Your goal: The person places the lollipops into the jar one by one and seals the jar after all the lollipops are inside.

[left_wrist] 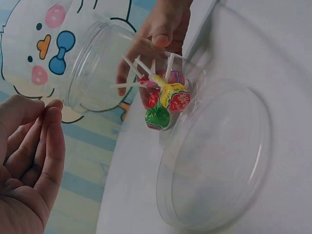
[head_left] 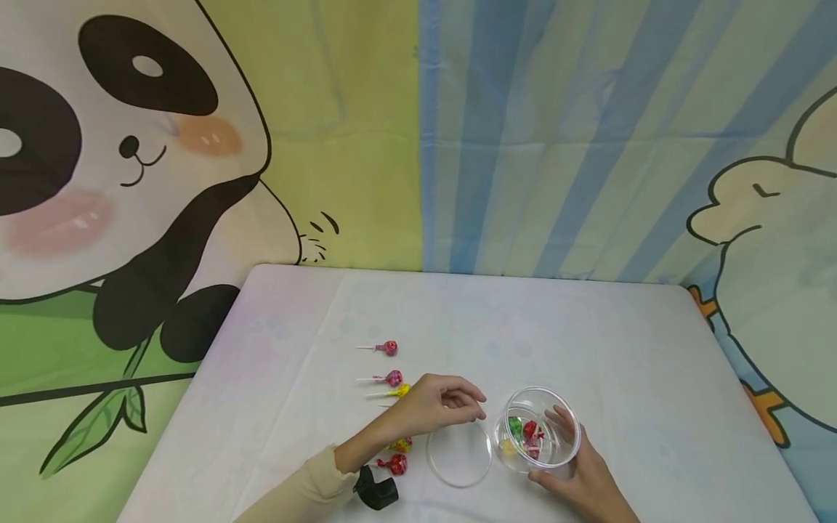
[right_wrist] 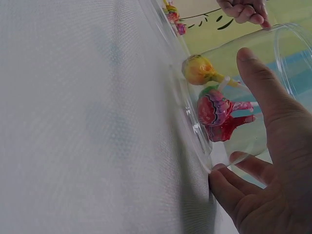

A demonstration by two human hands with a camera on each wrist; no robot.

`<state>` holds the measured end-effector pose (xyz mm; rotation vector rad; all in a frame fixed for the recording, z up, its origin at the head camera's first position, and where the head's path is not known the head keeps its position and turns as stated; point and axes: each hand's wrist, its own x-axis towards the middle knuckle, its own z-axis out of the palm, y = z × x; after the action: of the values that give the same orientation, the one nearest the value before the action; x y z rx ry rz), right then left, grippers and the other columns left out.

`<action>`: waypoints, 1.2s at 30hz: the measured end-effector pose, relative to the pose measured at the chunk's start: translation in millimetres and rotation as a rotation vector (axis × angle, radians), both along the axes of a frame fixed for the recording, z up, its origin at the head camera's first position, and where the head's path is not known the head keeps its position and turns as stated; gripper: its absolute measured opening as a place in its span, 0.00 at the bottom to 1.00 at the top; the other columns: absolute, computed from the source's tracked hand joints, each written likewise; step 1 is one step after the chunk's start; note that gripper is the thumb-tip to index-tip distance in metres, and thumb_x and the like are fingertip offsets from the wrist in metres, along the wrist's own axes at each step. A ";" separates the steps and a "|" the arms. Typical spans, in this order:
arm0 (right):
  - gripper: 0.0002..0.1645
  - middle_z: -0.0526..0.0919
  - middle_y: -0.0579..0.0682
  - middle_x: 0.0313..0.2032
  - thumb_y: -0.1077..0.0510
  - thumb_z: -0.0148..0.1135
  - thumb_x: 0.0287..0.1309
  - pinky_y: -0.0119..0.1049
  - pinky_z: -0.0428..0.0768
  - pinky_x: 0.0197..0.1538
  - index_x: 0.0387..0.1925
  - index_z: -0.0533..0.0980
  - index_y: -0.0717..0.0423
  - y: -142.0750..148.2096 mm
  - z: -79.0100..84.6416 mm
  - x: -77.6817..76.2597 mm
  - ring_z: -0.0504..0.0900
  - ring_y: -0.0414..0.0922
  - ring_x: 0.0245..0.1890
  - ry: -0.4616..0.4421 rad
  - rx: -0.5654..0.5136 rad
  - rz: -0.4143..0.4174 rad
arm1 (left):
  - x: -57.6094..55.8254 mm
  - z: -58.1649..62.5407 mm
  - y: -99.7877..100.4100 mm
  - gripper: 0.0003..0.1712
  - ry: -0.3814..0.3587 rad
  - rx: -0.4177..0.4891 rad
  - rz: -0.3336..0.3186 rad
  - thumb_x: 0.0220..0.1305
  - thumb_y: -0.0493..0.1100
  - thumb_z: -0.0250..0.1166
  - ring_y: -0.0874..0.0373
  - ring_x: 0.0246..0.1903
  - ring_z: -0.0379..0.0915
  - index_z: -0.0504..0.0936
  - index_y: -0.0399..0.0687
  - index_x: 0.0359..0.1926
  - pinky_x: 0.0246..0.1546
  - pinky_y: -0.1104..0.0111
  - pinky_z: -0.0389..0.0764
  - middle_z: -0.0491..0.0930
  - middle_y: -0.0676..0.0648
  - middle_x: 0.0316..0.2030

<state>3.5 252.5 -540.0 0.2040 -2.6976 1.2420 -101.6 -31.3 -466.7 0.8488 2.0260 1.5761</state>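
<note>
A clear round jar stands on the table, and my right hand grips it, thumb on the near side and fingers around the far side. Several wrapped lollipops lie inside, among them a yellow lollipop, a green lollipop and a pink lollipop. Just left of the jar rim is my left hand; its thumb tip and fingertips come together with nothing seen between them. Below those fingers, a clear round lid lies flat on the table beside the jar.
Left of the lid, several lollipops lie in a column, from a red lollipop at the back to another red lollipop in front. My left forearm covers part of it. A black piece sits at my left wrist. A printed curtain hangs behind the table.
</note>
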 end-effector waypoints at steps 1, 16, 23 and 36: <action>0.66 0.73 0.58 0.61 0.51 0.85 0.27 0.04 0.50 0.56 0.70 0.58 0.53 0.1 0.3 -0.2 0.58 0.12 0.59 0.003 0.002 0.001 | -0.1 -1.6 -1.8 0.10 -0.002 -0.005 0.005 0.64 0.44 0.66 0.69 0.36 0.83 0.83 0.52 0.46 0.40 0.73 0.83 0.88 0.49 0.37; 0.66 0.73 0.58 0.62 0.51 0.84 0.29 0.04 0.49 0.55 0.71 0.58 0.52 -0.2 0.4 0.6 0.56 0.10 0.59 -0.017 0.007 -0.006 | -0.5 -20.9 -35.0 0.15 -0.102 -0.075 0.111 0.64 0.47 0.66 0.59 0.37 0.84 0.83 0.42 0.47 0.38 0.74 0.82 0.88 0.53 0.36; 0.66 0.73 0.59 0.61 0.51 0.85 0.28 0.05 0.49 0.56 0.70 0.58 0.54 0.7 -1.7 0.3 0.56 0.11 0.59 0.010 0.013 0.007 | 7.9 -33.7 -73.1 0.14 -0.066 -0.119 0.201 0.64 0.48 0.66 0.61 0.35 0.83 0.84 0.45 0.46 0.36 0.74 0.82 0.87 0.52 0.36; 0.67 0.73 0.60 0.61 0.52 0.85 0.27 0.05 0.49 0.57 0.71 0.58 0.55 -0.4 0.0 -0.8 0.57 0.11 0.60 0.006 -0.002 0.004 | 47.7 -40.2 -149.0 0.09 0.112 -0.408 0.612 0.58 0.42 0.70 0.72 0.32 0.78 0.85 0.50 0.41 0.35 0.76 0.81 0.85 0.57 0.34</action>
<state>2.7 252.2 -540.0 0.2129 -2.6921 1.2434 -53.9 -180.3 -506.9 0.1660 2.7304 1.3141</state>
